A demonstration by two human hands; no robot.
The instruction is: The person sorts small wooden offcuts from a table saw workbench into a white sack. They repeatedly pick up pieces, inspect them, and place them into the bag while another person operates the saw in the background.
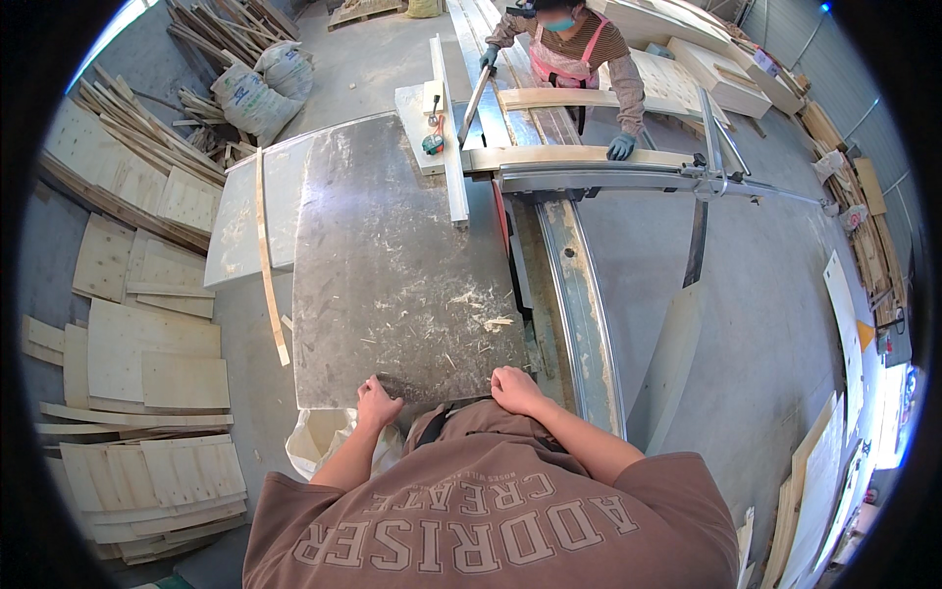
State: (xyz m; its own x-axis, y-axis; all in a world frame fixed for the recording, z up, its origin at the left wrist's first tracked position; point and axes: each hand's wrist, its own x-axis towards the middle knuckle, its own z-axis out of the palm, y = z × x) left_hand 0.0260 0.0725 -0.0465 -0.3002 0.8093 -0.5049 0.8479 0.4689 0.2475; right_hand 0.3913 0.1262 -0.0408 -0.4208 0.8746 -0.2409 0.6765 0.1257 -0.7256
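Both my hands rest at the near edge of the panel saw's grey metal table (pixel 397 250), which is strewn with wood chips and sawdust. My left hand (pixel 378 402) is curled at the edge, left of my body. Curled likewise, my right hand (pixel 515 390) lies at the table's near right corner. I see nothing held in either. Across the saw, a co-worker (pixel 563 55) in gloves has one hand on a long wooden board (pixel 570 157) along the crosscut fence (pixel 603 179). Their other hand holds a narrow strip (pixel 475 107) beside the rip fence (pixel 454 177).
A green tape measure (pixel 433 144) lies left of the rip fence. The sliding-table rail (pixel 581 294) runs along my right. A thin wooden strip (pixel 265 235) leans over the side table (pixel 235 228). Plywood stacks (pixel 154 346) and filled sacks (pixel 257 96) stand at left.
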